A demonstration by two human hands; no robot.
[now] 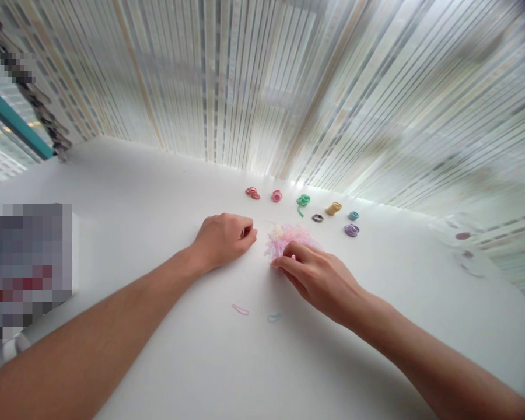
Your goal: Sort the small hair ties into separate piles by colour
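Observation:
A loose pile of thin pastel bands [293, 233], mostly pink, lies on the white table [179, 356]. My right hand [312, 271] is at the pile's near edge, thumb and fingers pinched together; what they grip, if anything, is too small to make out. Left of the pile, my left hand [227, 239] rests on the table with its fingers curled in, apart from the bands. Whether it holds something is hidden. Nearer the front lie a single pink band [240, 310] and a pale blue band [273, 317], apart from each other.
Behind the pile sit small bundles: red [252, 193], pink [277, 196], green [303, 201], yellow [333, 208], blue [353, 216] and purple [352, 230]. A blurred-out box [26, 262] stands left, clear items [464, 236] right, a string curtain [227, 87] behind.

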